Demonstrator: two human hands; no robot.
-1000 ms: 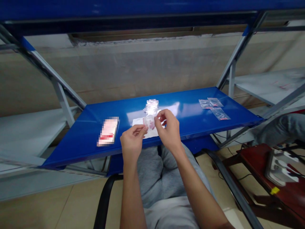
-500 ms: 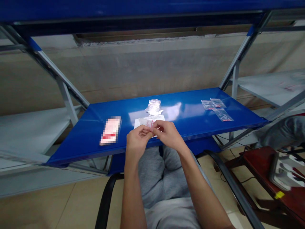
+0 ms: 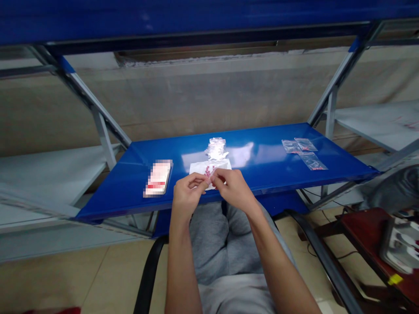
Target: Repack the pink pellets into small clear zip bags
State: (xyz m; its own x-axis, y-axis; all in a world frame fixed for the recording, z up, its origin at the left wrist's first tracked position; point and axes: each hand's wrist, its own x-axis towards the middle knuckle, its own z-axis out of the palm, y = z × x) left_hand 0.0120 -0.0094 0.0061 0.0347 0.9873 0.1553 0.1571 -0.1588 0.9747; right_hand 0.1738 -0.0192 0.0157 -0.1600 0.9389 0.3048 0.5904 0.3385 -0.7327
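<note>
Left grip [image 3: 188, 195], right grip [image 3: 233, 189] pinching red-printed zip bag [image 3: 209, 172]

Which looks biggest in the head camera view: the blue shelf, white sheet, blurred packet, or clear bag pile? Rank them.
1. Blue shelf
2. White sheet and blurred packet: too alike to rank
3. Clear bag pile

bare hands [image 3: 188, 196], grey trousers [image 3: 209, 244], and what looks like a pale grey shirt [image 3: 235, 301]

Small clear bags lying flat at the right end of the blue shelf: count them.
3, on the blue shelf: one small clear bag at the left, one at the back right, one nearest the front. More could lie hidden beneath them.
</note>
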